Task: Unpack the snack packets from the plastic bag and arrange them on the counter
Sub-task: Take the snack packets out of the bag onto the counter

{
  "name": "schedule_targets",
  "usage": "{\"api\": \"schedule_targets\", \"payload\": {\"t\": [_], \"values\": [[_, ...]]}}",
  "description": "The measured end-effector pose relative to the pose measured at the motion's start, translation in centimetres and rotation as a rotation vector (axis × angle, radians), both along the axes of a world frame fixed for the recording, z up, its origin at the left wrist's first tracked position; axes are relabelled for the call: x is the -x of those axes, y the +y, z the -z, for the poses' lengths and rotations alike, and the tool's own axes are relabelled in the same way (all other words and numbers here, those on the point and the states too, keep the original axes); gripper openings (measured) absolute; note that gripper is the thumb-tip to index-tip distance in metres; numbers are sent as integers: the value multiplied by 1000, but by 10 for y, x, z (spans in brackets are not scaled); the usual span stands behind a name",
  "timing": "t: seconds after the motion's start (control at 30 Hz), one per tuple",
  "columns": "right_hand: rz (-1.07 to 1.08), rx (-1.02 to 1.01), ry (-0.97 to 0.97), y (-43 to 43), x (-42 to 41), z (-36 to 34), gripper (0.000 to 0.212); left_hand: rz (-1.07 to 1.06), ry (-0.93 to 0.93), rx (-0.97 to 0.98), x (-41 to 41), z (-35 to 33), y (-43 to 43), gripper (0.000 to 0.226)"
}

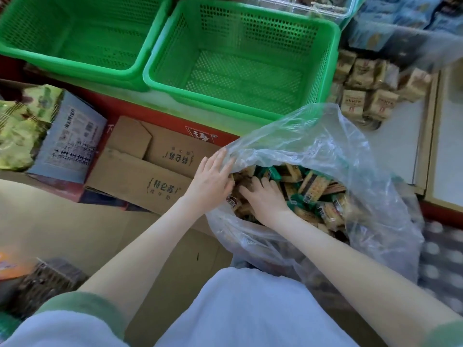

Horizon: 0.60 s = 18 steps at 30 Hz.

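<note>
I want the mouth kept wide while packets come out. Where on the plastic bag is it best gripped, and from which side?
Pinch the slack rim on the left of the plastic bag, beside the left hand, coming from outside on that side. There the film lies low and loose over the snack packets; the far rim stands taller.

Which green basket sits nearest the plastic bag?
The right green basket; the plastic bag rim reaches its front corner. The left green basket is farther off.
</note>
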State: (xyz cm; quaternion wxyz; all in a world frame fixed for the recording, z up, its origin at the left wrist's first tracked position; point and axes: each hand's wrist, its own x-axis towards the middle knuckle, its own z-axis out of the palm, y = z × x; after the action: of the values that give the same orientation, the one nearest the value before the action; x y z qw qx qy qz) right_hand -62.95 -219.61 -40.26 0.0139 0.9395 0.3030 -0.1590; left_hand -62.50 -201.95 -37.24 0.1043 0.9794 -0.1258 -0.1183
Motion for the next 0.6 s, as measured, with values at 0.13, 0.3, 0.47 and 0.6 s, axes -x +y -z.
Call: {"api": "schedule_targets", "payload": {"t": [0.13, 0.3, 0.47, 0.6], "values": [[-14, -152, -16, -33, -1, -23, 58, -22, -81, 74, -7, -7, -9, 51], [33, -479, 16, -89, -17, -69, 55, -18, -180, 231, -34, -32, -52, 47], [266, -669, -59, -145, -33, -102, 52, 53, -231, 287, -69, -48, -102, 45], [483, -774, -52, -186, -43, -114, 51, 89, -237, 276, -90, -53, -133, 47]]}}
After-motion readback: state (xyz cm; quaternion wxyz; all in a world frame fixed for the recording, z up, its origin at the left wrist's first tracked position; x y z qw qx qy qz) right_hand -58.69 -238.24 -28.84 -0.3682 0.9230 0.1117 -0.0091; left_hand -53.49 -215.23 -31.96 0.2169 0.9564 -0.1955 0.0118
